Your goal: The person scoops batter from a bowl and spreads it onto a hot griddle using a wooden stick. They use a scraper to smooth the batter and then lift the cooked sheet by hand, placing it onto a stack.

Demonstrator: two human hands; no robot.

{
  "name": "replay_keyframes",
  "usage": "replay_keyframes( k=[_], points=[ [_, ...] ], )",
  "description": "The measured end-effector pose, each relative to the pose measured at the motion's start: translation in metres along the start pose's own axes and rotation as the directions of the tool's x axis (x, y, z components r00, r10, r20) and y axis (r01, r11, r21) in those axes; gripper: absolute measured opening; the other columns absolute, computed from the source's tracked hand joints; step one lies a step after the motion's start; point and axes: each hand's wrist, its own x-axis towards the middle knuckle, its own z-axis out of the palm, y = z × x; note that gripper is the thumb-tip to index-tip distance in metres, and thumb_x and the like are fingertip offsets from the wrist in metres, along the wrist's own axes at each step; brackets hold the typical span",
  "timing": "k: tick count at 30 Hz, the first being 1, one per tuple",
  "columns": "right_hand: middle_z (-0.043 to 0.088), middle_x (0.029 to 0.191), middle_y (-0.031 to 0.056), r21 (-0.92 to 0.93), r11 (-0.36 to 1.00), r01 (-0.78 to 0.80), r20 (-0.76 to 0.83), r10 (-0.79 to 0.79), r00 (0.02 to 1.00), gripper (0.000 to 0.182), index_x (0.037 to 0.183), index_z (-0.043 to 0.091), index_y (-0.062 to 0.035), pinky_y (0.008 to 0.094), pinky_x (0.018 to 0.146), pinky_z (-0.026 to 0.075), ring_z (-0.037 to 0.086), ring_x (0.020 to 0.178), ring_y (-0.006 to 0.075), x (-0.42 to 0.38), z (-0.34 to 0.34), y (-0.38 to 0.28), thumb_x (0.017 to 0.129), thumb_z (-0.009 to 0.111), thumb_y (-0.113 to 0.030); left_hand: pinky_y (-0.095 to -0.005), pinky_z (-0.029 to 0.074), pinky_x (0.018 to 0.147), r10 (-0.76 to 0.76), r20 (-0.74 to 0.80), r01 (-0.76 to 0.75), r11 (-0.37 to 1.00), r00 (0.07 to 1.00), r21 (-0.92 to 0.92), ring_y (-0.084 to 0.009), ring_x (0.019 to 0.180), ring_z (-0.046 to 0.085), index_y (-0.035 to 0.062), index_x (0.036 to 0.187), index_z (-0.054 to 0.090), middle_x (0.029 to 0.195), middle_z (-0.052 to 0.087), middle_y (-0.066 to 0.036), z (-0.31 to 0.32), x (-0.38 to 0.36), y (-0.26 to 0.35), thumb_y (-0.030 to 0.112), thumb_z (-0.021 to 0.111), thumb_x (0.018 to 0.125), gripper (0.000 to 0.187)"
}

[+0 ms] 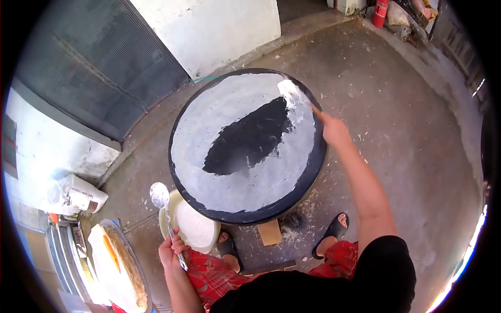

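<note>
A large round black griddle (319,151) stands in the middle, coated with a ring of whitish batter (201,133) around a bare dark patch at its centre. My right hand (336,130) is closed round the wooden handle of a spreader (316,110), whose batter-covered head rests near the griddle's far right rim. Down at the left, my left hand (173,250) grips the handle of a metal ladle (159,194); its bowl points away from me and is smeared white. Beneath the ladle, a pale basin (215,235) of white batter sits partly under the griddle's edge.
At lower left, a stack of thin flatbreads (112,271) lies on a tray. A white sack (86,194) leans by the left wall. A red cylinder (380,13) stands far right. Below the griddle are a brown board (270,233) and my sandalled feet (334,232).
</note>
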Motion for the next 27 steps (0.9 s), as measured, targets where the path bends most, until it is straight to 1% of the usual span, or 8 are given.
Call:
replay_keyframes(
  k=[1,3,6,9,13,23,25,27],
  points=[
    [0.059,0.097,0.0162,-0.006,1.000,0.000,-0.005,0.000,1.000,0.038,0.119,0.048,-0.0172,0.0388,0.079,0.044,0.056,0.093,0.0295,-0.010,-0.003,0.005,0.081,0.044,-0.016,-0.0209,0.032,0.038,0.018,-0.017,-0.018,1.000,1.000,0.012,-0.0091,0.048,0.039,-0.0052,0.108,0.045,0.067,0.044,-0.004,0.000,-0.002,-0.001,0.019,0.033,0.090,0.032],
    [0.059,0.099,0.0157,0.437,0.890,-0.129,0.204,0.042,0.978,0.031,0.109,0.056,-0.0150,0.0406,0.078,0.043,0.055,0.093,0.0324,-0.027,-0.011,0.009,0.081,0.043,-0.014,-0.0208,0.032,0.038,0.017,-0.015,-0.016,1.000,1.000,0.005,-0.0090,0.048,0.039,-0.0049,0.108,0.044,0.068,0.044,-0.004,0.000,-0.004,0.000,0.020,0.033,0.090,0.032],
    [0.059,0.098,0.0157,0.315,0.944,-0.098,-0.055,0.121,0.991,0.029,0.107,0.057,-0.0131,0.0394,0.077,0.044,0.055,0.092,0.0324,-0.034,-0.016,0.004,0.083,0.041,-0.016,-0.0206,0.033,0.038,0.014,0.003,-0.014,1.000,1.000,0.005,-0.0088,0.048,0.039,-0.0046,0.108,0.044,0.068,0.044,-0.004,-0.002,-0.008,0.002,0.020,0.033,0.090,0.032],
    [0.058,0.100,0.0156,0.282,0.959,0.027,-0.017,-0.023,1.000,0.029,0.107,0.057,-0.0121,0.0373,0.078,0.044,0.055,0.093,0.0327,-0.040,0.023,-0.015,0.083,0.041,-0.017,-0.0206,0.033,0.039,-0.008,0.044,0.008,1.000,0.999,-0.008,-0.0087,0.047,0.039,-0.0046,0.108,0.044,0.068,0.044,-0.004,-0.006,-0.009,0.004,0.019,0.033,0.090,0.032],
    [0.058,0.102,0.0154,0.600,0.799,-0.030,0.024,0.020,1.000,0.029,0.108,0.057,-0.0132,0.0344,0.082,0.043,0.055,0.095,0.0301,-0.028,0.042,0.002,0.083,0.043,-0.018,-0.0207,0.033,0.038,-0.040,0.075,0.042,0.999,0.996,-0.027,-0.0084,0.047,0.038,-0.0045,0.107,0.044,0.068,0.044,-0.004,-0.018,-0.012,0.011,0.019,0.033,0.090,0.031],
    [0.060,0.098,0.0138,0.216,0.976,0.007,0.173,-0.045,0.984,0.030,0.108,0.058,-0.0172,0.0322,0.076,0.044,0.059,0.087,0.0264,-0.096,0.003,-0.068,0.084,0.041,-0.015,-0.0208,0.033,0.039,-0.044,0.128,0.050,0.998,0.991,-0.040,-0.0089,0.048,0.038,-0.0052,0.107,0.044,0.070,0.045,-0.006,-0.032,-0.015,0.020,0.017,0.034,0.090,0.030],
    [0.060,0.101,0.0106,0.158,0.960,-0.231,-0.040,0.240,0.970,0.030,0.109,0.058,-0.0221,0.0356,0.080,0.045,0.057,0.093,0.0270,-0.104,-0.010,-0.054,0.083,0.043,-0.022,-0.0209,0.033,0.040,-0.043,0.136,0.050,0.998,0.990,-0.049,-0.0088,0.048,0.038,-0.0052,0.107,0.044,0.070,0.045,-0.006,-0.034,-0.017,0.021,0.017,0.034,0.090,0.030],
    [0.060,0.101,0.0108,0.240,0.952,-0.190,-0.069,0.212,0.975,0.030,0.109,0.058,-0.0217,0.0357,0.079,0.045,0.057,0.093,0.0272,-0.103,0.029,-0.027,0.083,0.043,-0.023,-0.0207,0.033,0.039,-0.016,0.097,0.017,1.000,0.995,-0.004,-0.0087,0.048,0.037,-0.0052,0.107,0.043,0.070,0.044,-0.005,-0.033,-0.021,0.021,0.017,0.035,0.089,0.029]
  ],
)
